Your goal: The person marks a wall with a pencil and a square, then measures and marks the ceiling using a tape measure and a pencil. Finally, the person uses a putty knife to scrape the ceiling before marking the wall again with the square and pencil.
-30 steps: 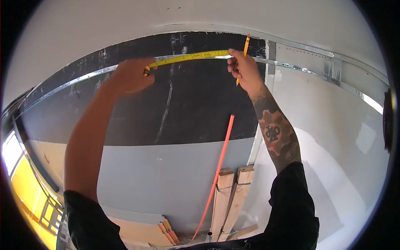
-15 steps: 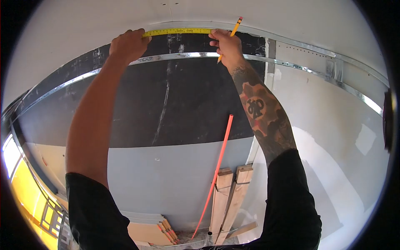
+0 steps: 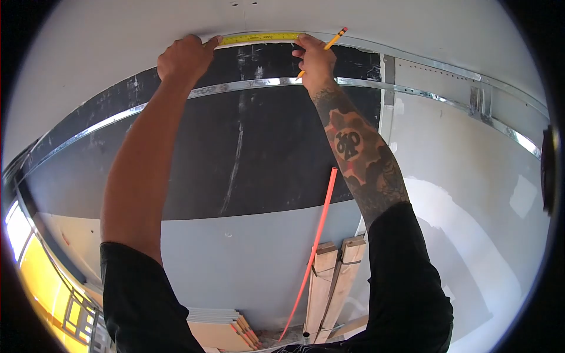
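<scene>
Both arms reach up to the top of the wall. A yellow tape measure blade [image 3: 259,38] is stretched level between the hands, along the metal track [image 3: 353,43] where wall meets ceiling. My left hand [image 3: 187,57] is closed around the blade's left end, with a fingertip on it; any tape case is hidden. My right hand [image 3: 316,62] pinches the blade's right end and also holds a yellow pencil [image 3: 336,39], tilted, with its eraser up and its tip down to the left.
A metal strip [image 3: 247,84] crosses the dark wall panel [image 3: 288,141] below the hands. An orange pole [image 3: 322,220] and bundled wooden boards [image 3: 321,288] lean against the wall. Stacked panels [image 3: 218,329] lie at the bottom. A window [image 3: 17,229] is at far left.
My left hand has shifted slightly right and up, closer to the ceiling. The blade now lies nearer the top track. The pencil in my right hand is tilted more toward level.
</scene>
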The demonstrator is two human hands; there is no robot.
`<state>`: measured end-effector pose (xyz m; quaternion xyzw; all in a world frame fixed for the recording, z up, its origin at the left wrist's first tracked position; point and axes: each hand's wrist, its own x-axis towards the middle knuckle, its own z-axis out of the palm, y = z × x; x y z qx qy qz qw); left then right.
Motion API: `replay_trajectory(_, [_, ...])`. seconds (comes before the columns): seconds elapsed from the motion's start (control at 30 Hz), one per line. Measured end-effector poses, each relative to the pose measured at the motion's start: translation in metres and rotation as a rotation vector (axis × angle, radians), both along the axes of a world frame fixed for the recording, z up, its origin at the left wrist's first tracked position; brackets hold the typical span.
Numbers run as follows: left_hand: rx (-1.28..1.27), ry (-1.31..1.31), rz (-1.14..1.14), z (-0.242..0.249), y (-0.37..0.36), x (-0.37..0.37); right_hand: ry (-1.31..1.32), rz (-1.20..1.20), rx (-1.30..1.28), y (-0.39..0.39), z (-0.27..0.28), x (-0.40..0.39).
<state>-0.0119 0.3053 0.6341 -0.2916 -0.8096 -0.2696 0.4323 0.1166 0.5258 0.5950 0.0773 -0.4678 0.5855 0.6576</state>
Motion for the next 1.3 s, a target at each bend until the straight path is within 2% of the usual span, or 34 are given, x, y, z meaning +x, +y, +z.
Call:
replay_trajectory(0.27, [0.022, -0.060, -0.021, 0.003, 0.010, -0.005, -0.034, -0.047, 0.003, 0.003, 0.003, -0.005])
replay_trajectory(0.37, [0.164, 0.087, 0.005, 0.002, 0.018, -0.015, 0.009, -0.075, -0.021, 0.000, 0.005, -0.006])
replay_trajectory(0.47, [0.134, -0.057, -0.103, 0.003, 0.016, -0.008, -0.004, -0.093, -0.042, -0.004, 0.003, -0.002])
replay_trajectory(0.63, [0.230, 0.067, -0.026, -0.001, 0.028, -0.022, -0.055, -0.112, 0.032, 0.007, 0.002, -0.004])
replay_trajectory(0.87, [0.168, -0.006, -0.045, 0.002, 0.027, -0.016, -0.073, -0.082, 0.020, 0.003, -0.001, -0.001])
replay_trajectory(0.97, [0.217, 0.073, -0.021, 0.002, 0.028, -0.016, -0.062, -0.076, 0.011, 0.002, -0.002, -0.002])
replay_trajectory(1.3, [0.168, -0.033, -0.073, 0.004, 0.023, -0.007, -0.058, -0.133, -0.017, 0.001, 0.000, -0.005])
